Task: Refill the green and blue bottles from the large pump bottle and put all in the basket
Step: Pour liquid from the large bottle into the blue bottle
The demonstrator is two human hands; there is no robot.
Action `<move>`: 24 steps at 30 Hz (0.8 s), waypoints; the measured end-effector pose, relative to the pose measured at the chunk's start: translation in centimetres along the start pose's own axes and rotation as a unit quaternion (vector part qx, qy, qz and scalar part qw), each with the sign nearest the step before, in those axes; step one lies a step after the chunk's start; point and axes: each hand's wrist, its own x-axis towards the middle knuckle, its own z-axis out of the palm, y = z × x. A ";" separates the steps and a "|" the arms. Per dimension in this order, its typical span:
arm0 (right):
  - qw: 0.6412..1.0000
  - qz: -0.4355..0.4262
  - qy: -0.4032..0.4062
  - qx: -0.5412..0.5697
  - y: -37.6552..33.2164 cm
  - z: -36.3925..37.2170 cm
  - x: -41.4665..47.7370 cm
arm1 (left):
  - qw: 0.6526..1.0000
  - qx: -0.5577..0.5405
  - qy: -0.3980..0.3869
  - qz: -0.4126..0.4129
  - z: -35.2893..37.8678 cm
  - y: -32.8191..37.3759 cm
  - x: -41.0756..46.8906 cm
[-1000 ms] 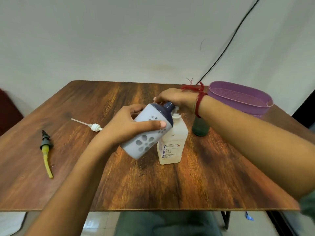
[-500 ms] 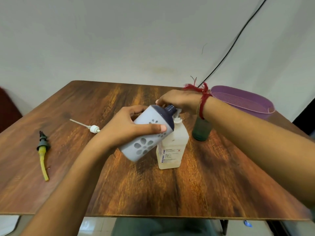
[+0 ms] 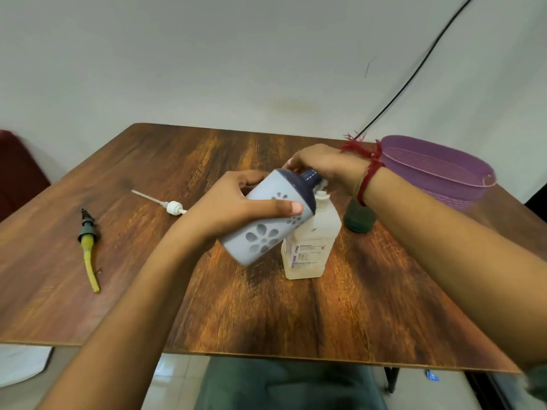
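Observation:
My left hand (image 3: 236,208) grips the blue bottle (image 3: 266,229), a pale body with flower cut-outs and a dark navy top. It is tilted right, its threaded neck just above the open mouth of the large translucent bottle (image 3: 310,241), which stands upright mid-table. My right hand (image 3: 322,165) curls its fingers at the blue bottle's neck; what lies under them is hidden. The green bottle (image 3: 359,218) stands behind my right wrist, partly covered. The purple basket (image 3: 438,170) sits at the far right.
A white pump head with its long tube (image 3: 173,207) lies on the wooden table (image 3: 325,315) to the left. Farther left lies a dark pump cap with a yellow tube (image 3: 88,244). A black cable runs down the wall behind the basket.
Both hands stay on the tilted blue bottle over the large bottle; my right hand has shifted slightly at the neck. Nothing else on the table moved.

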 end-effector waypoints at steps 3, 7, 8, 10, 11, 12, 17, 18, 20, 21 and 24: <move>1.000 -0.006 0.004 -0.028 0.0 -0.1 -0.3 | 1.000 0.017 0.003 0.002 0.2 0.1 -0.2; 0.995 -0.022 0.000 -0.100 -0.7 -0.9 -0.6 | 1.000 0.021 0.016 0.014 0.1 0.6 -0.4; 0.995 -0.019 -0.006 -0.094 -0.6 -0.8 -0.5 | 1.000 0.022 0.017 0.014 0.1 0.5 -0.4; 0.999 -0.016 -0.008 -0.050 -0.1 -0.2 -0.4 | 1.000 0.025 0.015 0.010 0.2 0.3 -0.4; 1.000 -0.016 -0.005 -0.026 0.2 0.0 -0.3 | 1.000 0.027 0.013 0.007 0.3 0.2 -0.4; 1.000 -0.017 -0.008 -0.015 0.4 0.1 -0.3 | 1.000 0.027 0.011 0.004 0.3 0.1 -0.5; 0.998 -0.015 -0.032 -0.054 -0.4 -0.6 -0.5 | 1.000 0.011 0.013 0.018 0.2 0.3 -0.5; 0.998 -0.015 -0.034 -0.050 -0.5 -0.7 -0.3 | 1.000 0.008 0.015 0.021 0.1 0.2 -0.4; 0.999 -0.014 -0.025 -0.025 -0.4 -0.4 -0.1 | 1.000 0.003 0.016 0.021 0.2 0.0 -0.2; 1.000 -0.013 -0.017 -0.012 -0.1 -0.2 0.1 | 1.000 0.006 0.017 0.022 0.2 -0.1 -0.1; 1.000 -0.014 -0.015 0.003 0.6 -0.1 0.0 | 0.999 0.025 0.020 0.023 0.5 -0.3 -0.1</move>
